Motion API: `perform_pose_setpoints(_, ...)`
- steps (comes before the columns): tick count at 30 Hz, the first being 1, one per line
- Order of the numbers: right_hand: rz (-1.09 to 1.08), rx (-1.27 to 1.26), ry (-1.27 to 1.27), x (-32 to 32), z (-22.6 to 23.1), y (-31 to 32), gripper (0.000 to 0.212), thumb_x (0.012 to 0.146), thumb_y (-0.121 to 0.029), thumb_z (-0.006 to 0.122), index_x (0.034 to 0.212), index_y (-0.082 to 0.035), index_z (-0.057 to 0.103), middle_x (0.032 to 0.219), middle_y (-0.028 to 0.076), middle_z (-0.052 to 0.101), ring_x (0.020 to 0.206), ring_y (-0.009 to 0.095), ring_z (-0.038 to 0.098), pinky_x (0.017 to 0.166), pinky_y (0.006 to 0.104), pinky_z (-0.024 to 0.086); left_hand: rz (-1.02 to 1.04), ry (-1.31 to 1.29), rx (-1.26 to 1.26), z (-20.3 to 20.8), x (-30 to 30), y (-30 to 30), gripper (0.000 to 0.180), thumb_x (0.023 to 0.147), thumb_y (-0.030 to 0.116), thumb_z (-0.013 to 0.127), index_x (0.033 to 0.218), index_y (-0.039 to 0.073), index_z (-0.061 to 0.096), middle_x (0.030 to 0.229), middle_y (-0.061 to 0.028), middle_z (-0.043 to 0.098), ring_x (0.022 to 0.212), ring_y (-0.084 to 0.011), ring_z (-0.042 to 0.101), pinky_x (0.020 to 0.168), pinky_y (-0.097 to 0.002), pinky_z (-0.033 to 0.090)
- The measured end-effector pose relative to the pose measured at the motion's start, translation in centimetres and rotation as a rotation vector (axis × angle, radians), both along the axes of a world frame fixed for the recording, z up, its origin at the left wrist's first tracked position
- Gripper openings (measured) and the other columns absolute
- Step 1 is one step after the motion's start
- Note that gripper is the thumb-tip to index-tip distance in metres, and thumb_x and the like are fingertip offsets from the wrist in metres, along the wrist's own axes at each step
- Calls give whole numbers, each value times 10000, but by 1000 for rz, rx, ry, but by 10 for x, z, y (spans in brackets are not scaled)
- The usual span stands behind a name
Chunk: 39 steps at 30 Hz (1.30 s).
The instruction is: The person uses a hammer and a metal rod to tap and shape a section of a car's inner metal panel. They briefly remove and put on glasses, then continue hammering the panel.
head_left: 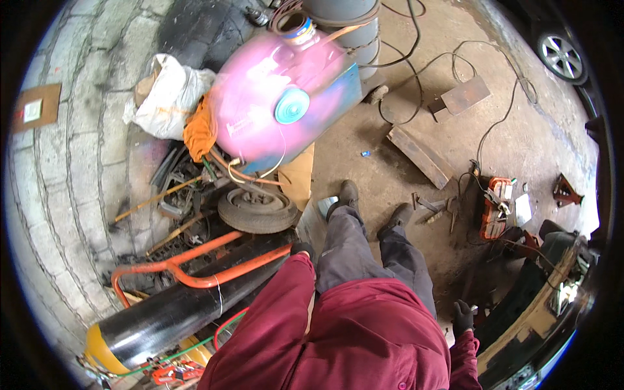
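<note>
My left hand (303, 249), in a dark glove, hangs by my left thigh, close to the end of an orange tubular frame (195, 278). Its fingers are mostly hidden, so I cannot tell whether it touches the tube. The frame lies over a long black gas cylinder (169, 318) with a yellow end. On the other side, my right hand (463, 317), in a black glove, is held away from my hip. Its fingers are closed round something small and pale or silvery (474, 309), too small to name.
A large pink rounded object (260, 91) with a light-blue disc stands ahead left, above a spare wheel (257, 208). A white sack (170, 97) leans nearby. Metal beams (419, 156), cables, hand tools (442, 209) and an orange toolbox (495, 208) lie on the floor ahead right.
</note>
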State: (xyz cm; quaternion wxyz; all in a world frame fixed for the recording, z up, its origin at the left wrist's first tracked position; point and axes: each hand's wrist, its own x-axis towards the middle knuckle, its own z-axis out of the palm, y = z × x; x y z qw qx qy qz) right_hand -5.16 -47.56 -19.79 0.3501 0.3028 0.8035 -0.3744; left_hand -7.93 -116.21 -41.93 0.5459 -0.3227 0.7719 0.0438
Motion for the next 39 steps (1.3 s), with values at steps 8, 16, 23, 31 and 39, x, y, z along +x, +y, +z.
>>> perform_pose_setpoints(8,62,-28,-42,-30,-25,71,424,1069,-265,681,1358,44,690,1320,160,740,1197,249,685,1050,354,530,261,233,-129,36,71,-4,466,1042,371,515,1349,82,714,1413,-183,698,1325,-414,650,1082,-513,528)
perform_pose_setpoints(16,288,-16,-36,-73,-50,98,390,1061,-245,681,1348,19,704,1307,153,744,1198,262,682,1054,367,530,195,386,-166,61,86,-64,507,990,433,619,1364,102,706,1354,-236,711,1285,-439,663,1069,-518,532)
perform_pose_setpoints(23,410,-2,17,-140,-19,36,435,1061,-276,672,1347,51,685,1342,201,731,1267,329,676,1106,379,491,394,381,-442,29,32,-186,633,990,341,727,1582,203,553,1613,-125,560,1458,-310,564,1142,-485,498)
perform_pose_setpoints(31,359,7,22,-68,-4,13,451,1064,-284,681,1381,37,674,1341,185,734,1234,309,683,1091,385,504,422,299,-503,48,-48,-104,918,937,450,733,1719,255,293,1819,-106,118,1630,-423,235,1256,-615,342)
perform_pose_setpoints(39,191,3,-17,-25,3,-46,479,1068,-285,675,1402,58,654,1403,218,702,1325,333,644,1157,385,458,403,264,-482,34,-29,-120,908,934,474,703,1711,190,328,1812,-181,96,1640,-429,210,1300,-553,290)
